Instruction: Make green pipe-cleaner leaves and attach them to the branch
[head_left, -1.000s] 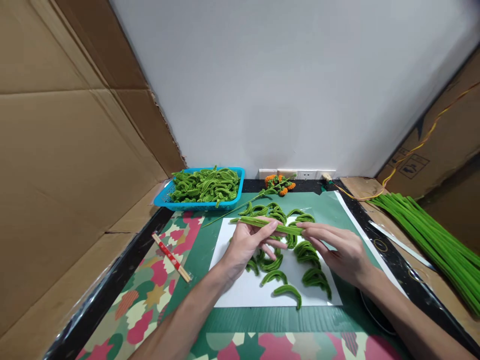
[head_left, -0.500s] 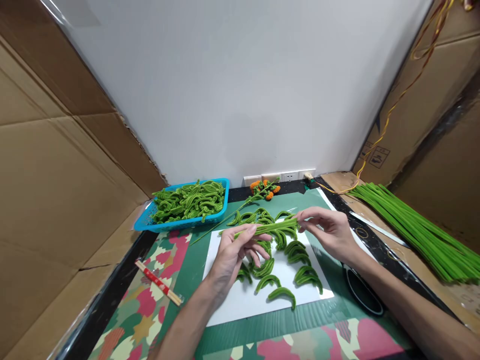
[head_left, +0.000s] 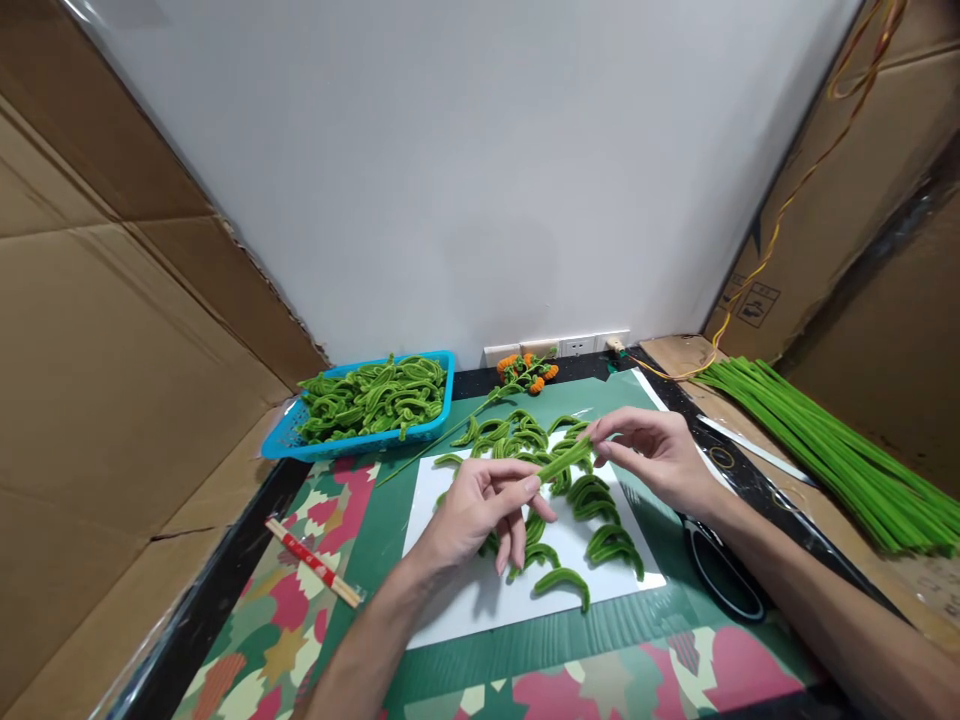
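Observation:
Between my two hands stretches a short green piece of fuzzy chenille stem [head_left: 564,464]. Its left end is pinched between the thumb and forefinger of my left hand [head_left: 484,510], with the other fingers hanging loose below. The right end sits in the fingertips of my right hand [head_left: 651,452]. Beneath them, on a white sheet of paper [head_left: 450,612], lie several curved green chenille pieces [head_left: 564,582], some in small clusters. My hands hide part of the sheet and some of these pieces.
A blue basket [head_left: 431,432] heaped with green pieces stands at back left. Behind the sheet lies a long-stemmed orange flower [head_left: 536,372]. Scissors [head_left: 724,575] lie under my right forearm, long green stems [head_left: 825,450] at far right, and red-wrapped chopsticks [head_left: 311,560] at left.
My left hand has moved slightly right, closer to my right hand. The green length that reached left past my left hand no longer shows there.

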